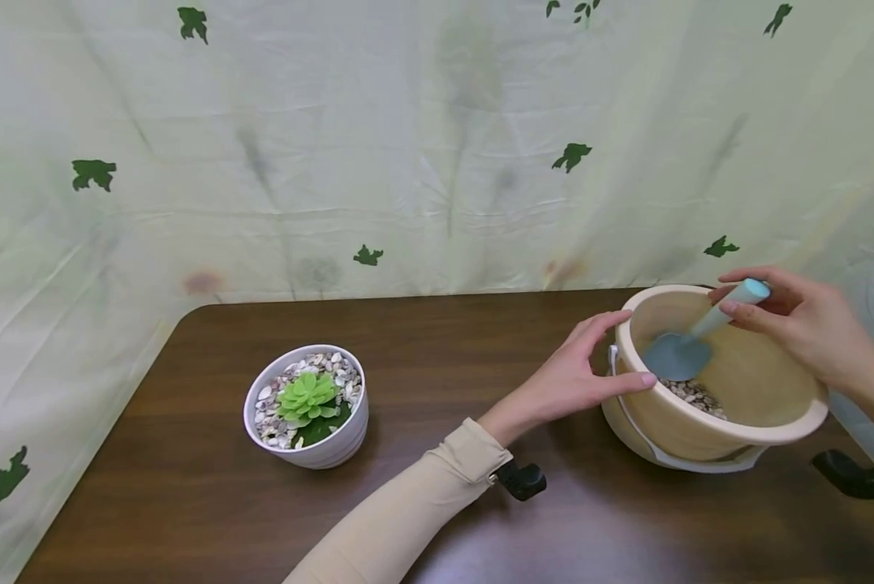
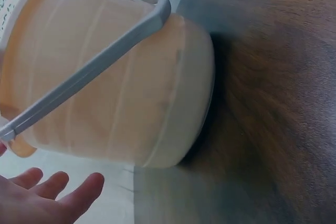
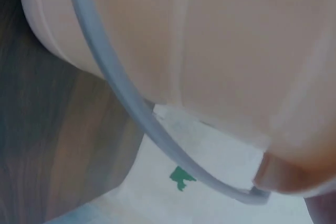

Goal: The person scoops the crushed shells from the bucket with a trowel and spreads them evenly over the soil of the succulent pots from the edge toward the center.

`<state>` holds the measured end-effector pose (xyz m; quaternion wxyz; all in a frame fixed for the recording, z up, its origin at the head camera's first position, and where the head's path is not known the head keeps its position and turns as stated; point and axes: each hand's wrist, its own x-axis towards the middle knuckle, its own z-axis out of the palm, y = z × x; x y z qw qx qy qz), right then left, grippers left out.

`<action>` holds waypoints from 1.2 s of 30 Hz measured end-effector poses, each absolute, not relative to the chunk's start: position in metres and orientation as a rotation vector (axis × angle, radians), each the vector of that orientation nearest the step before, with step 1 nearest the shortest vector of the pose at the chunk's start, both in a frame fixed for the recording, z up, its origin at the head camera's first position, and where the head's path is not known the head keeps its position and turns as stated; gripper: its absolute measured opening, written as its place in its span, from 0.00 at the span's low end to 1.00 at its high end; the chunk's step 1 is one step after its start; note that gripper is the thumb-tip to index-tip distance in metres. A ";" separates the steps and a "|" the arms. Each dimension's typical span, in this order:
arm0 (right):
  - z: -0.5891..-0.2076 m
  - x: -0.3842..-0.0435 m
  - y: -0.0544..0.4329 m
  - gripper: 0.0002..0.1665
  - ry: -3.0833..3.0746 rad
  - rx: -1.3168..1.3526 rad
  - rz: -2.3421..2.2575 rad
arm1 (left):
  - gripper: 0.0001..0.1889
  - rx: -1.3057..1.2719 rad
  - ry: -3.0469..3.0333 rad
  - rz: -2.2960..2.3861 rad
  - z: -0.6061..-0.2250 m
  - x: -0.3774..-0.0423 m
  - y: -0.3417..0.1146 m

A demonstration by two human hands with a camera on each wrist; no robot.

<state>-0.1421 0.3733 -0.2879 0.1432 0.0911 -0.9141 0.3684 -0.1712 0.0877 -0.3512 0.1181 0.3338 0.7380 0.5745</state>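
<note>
A beige bucket (image 1: 670, 438) with a pale grey handle (image 2: 89, 74) stands on the right of the table; small shells or pebbles (image 1: 692, 396) lie at its bottom. My right hand (image 1: 809, 316) pinches the light blue grip of a small shovel (image 1: 678, 355), whose blade reaches down into the bucket beside the shells. Thumb and fingers spread, my left hand (image 1: 575, 369) touches the bucket's rim on its left side. The right wrist view shows mostly the bucket's wall (image 3: 226, 51) and handle; the shovel is hidden there.
A white pot (image 1: 320, 458) holding a green succulent (image 1: 307, 397) and shells stands on the left of the brown wooden table (image 1: 437, 349). Behind the table hangs a pale curtain (image 1: 407, 146) with dark green leaf shapes.
</note>
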 end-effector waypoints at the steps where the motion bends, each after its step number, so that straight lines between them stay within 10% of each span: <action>1: -0.287 -0.142 0.374 0.24 -2.651 0.279 1.043 | 0.40 0.965 2.164 1.678 -0.351 -0.171 0.089; 23: -0.287 -0.142 0.363 0.13 -2.895 0.365 1.194 | 0.39 0.892 2.101 1.728 -0.352 -0.170 0.088; 36: -0.289 -0.147 0.345 0.26 -2.930 0.067 1.409 | 0.40 0.937 2.113 1.699 -0.353 -0.170 0.091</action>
